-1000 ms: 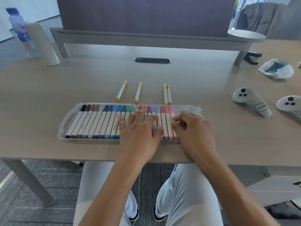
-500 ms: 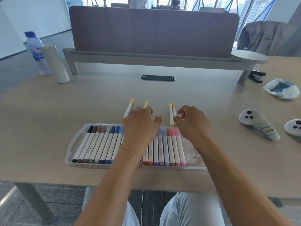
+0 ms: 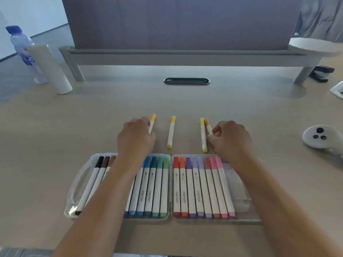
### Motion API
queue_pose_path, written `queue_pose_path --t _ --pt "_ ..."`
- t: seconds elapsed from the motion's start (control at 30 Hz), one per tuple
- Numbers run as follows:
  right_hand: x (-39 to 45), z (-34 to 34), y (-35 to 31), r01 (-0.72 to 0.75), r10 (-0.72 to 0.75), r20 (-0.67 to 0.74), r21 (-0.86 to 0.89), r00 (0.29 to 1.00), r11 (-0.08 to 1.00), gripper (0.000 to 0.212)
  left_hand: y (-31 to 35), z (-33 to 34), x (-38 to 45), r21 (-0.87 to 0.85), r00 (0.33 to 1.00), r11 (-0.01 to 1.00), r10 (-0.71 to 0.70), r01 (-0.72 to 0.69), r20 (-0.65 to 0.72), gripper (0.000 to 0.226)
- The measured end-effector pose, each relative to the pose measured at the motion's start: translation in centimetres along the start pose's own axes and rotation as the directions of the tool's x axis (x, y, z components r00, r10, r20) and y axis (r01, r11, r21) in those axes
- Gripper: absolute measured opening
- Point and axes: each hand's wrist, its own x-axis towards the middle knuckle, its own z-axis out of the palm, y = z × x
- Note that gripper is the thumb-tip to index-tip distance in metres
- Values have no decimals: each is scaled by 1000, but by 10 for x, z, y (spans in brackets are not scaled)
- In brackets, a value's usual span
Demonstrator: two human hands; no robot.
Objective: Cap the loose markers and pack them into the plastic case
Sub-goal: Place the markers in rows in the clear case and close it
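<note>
An open clear plastic case (image 3: 241,184) lies near the table's front edge, with several capped markers in both halves. Beyond it lie loose markers: an orange-capped one (image 3: 153,119), a yellow one (image 3: 171,132), a lemon-yellow one (image 3: 203,135) and a light-orange one (image 3: 207,125). My left hand (image 3: 135,138) is curled over the lower end of the orange-capped marker, fingers on it. My right hand (image 3: 232,140) pinches the lower end of the light-orange marker with its fingertips. Both markers still rest on the table.
A white controller (image 3: 321,137) sits at the right. A white cylinder (image 3: 50,69) and a water bottle (image 3: 22,47) stand at the back left. A desk divider (image 3: 178,23), a black cable slot (image 3: 186,81) and a stapler (image 3: 322,73) are at the back.
Both hands left the markers in the case and reached forward past it. The left hand now touches the orange-capped marker, the right one the light-orange marker.
</note>
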Motion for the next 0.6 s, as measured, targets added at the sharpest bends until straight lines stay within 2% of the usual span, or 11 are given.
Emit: queue_pose_path --t 0.17,0.37,0.6 --pt "-1 -1 1 0 1 -23 59 1000 998 15 -4 3 2 -94 998 994 -57 55 -17 26" --pt "-3 -8 -4 51 -37 -62 244 997 968 19 10 -8 -3 -139 994 990 -12 -4 -112 18" --pt "-9 -19 -12 86 -65 -76 306 995 948 19 21 -20 -24 -159 997 987 -28 16 -74 24"
